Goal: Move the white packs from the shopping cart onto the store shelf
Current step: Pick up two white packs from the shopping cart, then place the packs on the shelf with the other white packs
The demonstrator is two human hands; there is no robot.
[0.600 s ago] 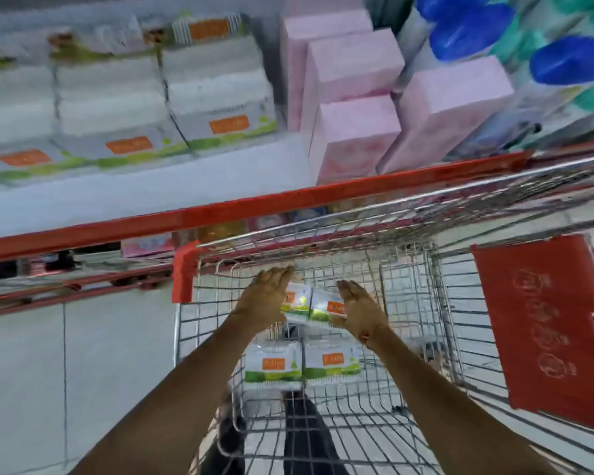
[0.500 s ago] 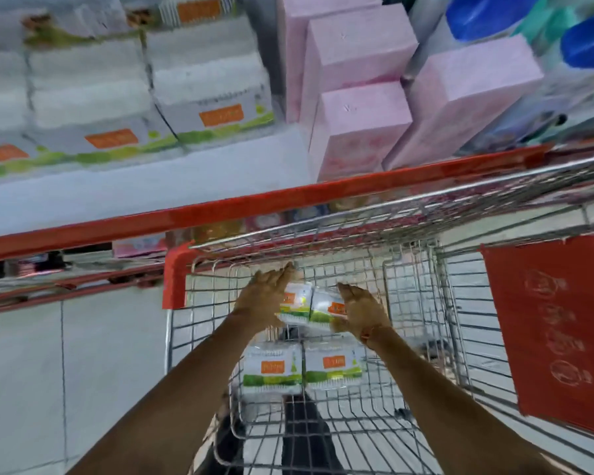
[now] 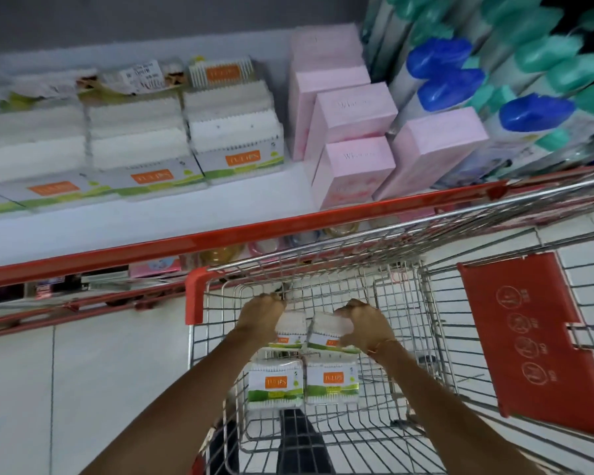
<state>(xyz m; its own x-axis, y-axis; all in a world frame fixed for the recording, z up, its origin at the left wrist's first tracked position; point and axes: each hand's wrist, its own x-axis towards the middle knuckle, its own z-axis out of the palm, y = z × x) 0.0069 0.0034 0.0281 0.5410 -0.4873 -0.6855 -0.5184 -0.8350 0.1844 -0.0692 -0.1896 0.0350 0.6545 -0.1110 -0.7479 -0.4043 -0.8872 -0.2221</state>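
Partly, both hands (image 3: 263,317) (image 3: 366,325) cover two white packs (image 3: 290,332) in the cart (image 3: 436,337).

Four white packs sit in the shopping cart (image 3: 426,303): two far ones (image 3: 290,329) (image 3: 330,332), one under each of two hands (image 3: 261,317) (image 3: 366,329), and two near ones (image 3: 275,383) (image 3: 332,380) lying free. On the store shelf (image 3: 151,214), three front stacks of like packs (image 3: 240,145) show clearly, with more blurred at left. Beside them stand five pink boxes (image 3: 355,169) and at least three blue-capped bottles (image 3: 535,113).
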